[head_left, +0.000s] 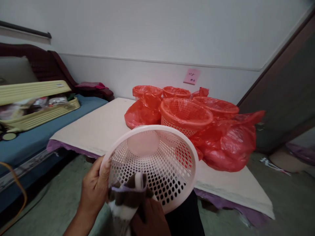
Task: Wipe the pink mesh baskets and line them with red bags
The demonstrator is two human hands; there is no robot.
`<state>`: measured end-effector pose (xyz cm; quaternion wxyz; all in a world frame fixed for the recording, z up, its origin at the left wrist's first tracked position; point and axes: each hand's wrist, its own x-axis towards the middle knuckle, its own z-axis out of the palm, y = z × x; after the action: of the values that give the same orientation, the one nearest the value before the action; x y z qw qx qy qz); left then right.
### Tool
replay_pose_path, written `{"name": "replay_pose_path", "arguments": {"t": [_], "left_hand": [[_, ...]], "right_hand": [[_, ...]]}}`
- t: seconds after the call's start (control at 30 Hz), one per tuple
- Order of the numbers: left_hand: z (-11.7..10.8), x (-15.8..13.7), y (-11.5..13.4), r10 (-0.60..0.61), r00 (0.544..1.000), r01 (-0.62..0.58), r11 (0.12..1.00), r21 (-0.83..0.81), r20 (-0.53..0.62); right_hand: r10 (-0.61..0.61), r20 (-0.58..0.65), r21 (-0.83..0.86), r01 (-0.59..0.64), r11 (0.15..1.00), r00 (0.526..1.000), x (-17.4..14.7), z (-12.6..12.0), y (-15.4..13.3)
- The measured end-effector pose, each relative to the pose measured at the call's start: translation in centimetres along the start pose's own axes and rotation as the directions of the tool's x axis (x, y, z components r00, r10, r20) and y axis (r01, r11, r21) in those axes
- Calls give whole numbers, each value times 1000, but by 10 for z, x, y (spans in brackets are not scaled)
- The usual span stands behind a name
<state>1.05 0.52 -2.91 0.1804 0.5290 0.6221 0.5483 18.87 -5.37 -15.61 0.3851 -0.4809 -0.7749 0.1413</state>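
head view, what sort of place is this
Probably a bedroom or similar room in a home, partly used for storage: a blue mattress with a dark red headboard, an open yellow suitcase on it, and red-bagged baskets crowded on a low white platform.

Your left hand (94,183) sits between 7 and 8 o'clock, closed in a grip, thumb pointing up toward 12 and the other fingers mostly hidden. Your bare left forearm (81,220) slants in from 7 o'clock. Your right hand (151,216) is low at 6 o'clock, back showing, in shadow; you can't make out how its fingers close.
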Motion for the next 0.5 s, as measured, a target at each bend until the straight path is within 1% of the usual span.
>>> {"name": "replay_pose_path", "arguments": {"t": [0.07,0.13,0.2,0.27,0.33,0.43,0.5], "left_hand": [[2,5,5,50,999,-50,999,-22,19],[3,9,10,110,992,-108,994,-31,56],[2,12,14,122,989,-118,992,-51,84],[0,12,16,97,992,-90,993,-78,85],[-1,6,16,92,995,-90,994,-64,41],[0,-13,10,104,993,-104,995,-11,-49],[0,-28,2,48,995,-50,998,-24,-82]], "right_hand": [[-26,-16,-102,24,995,1000,6,5,-5],[-90,-39,-177,82,981,995,14,12,-12],[-159,-98,-167,142,976,982,21,21,-19],[-202,-168,-114,184,976,965,27,26,-24],[-226,-191,-31,224,974,955,35,24,-31],[-174,-185,175,207,963,967,52,6,-47],[-113,-150,317,156,935,982,64,-11,-58]]}}
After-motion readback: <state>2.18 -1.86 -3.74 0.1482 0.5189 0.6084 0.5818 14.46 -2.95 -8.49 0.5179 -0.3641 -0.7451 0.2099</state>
